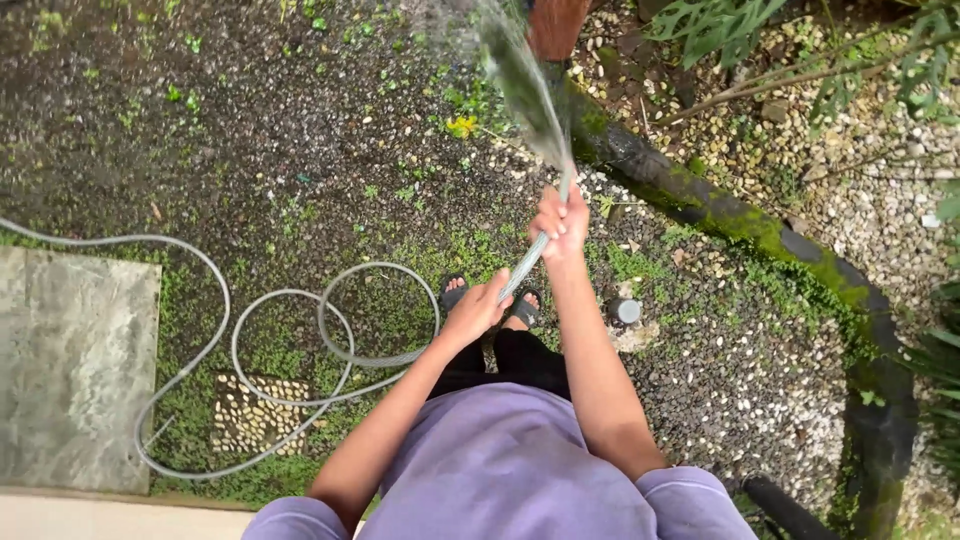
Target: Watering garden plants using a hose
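The right hand point(560, 222) pinches the hose point(522, 268) tip, fanning the spray point(520, 80); the left hand point(478, 308) grips behind. Thumb pressure should be steady, loops kept clear of the feet.

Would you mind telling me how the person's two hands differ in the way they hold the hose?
The right hand grips the hose close to its spraying end, fingers wrapped tight around it; the left hand holds it further back, nearer the body. The right hand is stretched further from the body on a straighter arm, while the left hand sits lower in the view on a bent arm. Both are bare and closed on the same grey hose.
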